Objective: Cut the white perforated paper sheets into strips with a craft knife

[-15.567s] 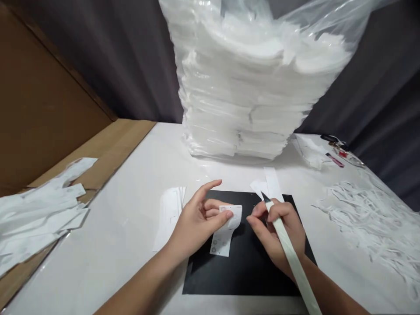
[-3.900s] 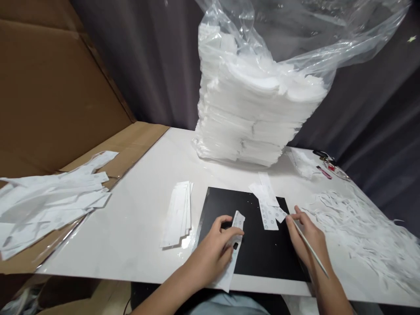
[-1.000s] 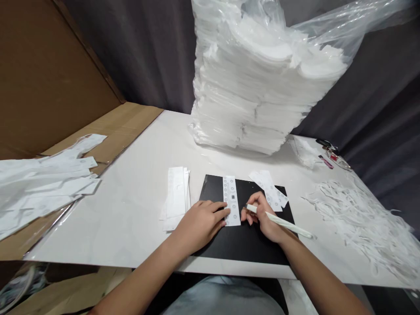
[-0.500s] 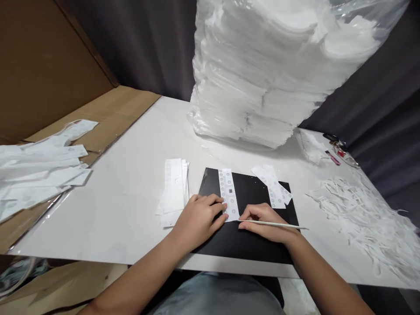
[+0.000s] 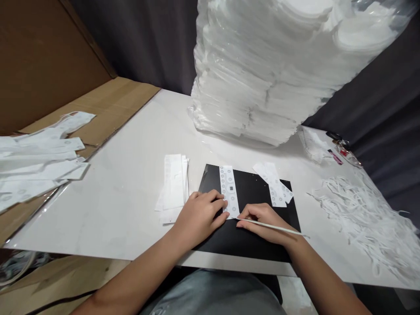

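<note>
The left hand lies flat, fingertips pinning the near end of one strip on the black mat. The right hand is closed round one thin white knife, tip at that end. The strip looks light, floppy and easily torn, so it is best pressed flat near its edges. Farther off lie one stack left of the mat, two or three loose strips and one bag.

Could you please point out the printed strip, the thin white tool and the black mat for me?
printed strip [image 5: 229, 191]: head view, its middle.
thin white tool [image 5: 278, 229]: head view, middle of the shaft.
black mat [image 5: 252, 199]: head view, bare patch right of the strip.
</note>
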The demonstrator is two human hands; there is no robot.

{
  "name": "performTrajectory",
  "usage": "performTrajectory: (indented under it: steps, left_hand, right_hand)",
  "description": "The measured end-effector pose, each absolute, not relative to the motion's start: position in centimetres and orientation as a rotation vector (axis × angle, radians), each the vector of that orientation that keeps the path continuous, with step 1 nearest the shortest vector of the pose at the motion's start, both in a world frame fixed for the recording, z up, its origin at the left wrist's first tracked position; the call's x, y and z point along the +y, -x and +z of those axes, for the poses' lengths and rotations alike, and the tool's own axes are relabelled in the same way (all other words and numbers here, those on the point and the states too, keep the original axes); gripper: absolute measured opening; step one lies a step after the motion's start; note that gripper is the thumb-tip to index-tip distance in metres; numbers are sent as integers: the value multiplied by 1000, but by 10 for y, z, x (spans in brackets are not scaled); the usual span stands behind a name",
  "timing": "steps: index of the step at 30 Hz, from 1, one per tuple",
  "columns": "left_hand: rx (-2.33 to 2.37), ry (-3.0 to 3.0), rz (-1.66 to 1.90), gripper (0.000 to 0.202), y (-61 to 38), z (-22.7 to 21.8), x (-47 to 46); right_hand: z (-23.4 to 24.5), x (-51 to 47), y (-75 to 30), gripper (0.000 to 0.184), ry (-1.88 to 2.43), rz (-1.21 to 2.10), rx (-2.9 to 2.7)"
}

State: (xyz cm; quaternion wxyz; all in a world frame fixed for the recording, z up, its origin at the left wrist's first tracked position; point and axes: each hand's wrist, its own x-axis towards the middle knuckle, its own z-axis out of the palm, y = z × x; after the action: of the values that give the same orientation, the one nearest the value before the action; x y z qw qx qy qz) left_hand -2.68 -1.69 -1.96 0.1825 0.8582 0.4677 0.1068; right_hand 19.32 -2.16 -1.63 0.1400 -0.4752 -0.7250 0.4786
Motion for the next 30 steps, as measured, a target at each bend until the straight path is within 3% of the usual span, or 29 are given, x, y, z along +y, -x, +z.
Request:
performTrajectory:
  steps: [7,12,15,22,30]
  left_hand:
    - [1362,-2413,187,17,24,-14,-17]
    - [1365,-2434,130,16,23,-13,-17]
    - [1301,-2434,215,15,26,-15,-17]
    - [799,-2494,374,11,34,-17,-22]
    - [740,-2455,304,13,32,-20,-24]
  right_hand:
    - [-31,-34,-184,16,865,482,-2554]
    - [-36,-32,-192,18,1019,260,-2335]
    - [-29,-23,-206,9,1235,312,-1940]
    - [-16,-1,-196,20,1354,1120,-1639]
    - [-33,24,-183,22,1465,1142,-1629]
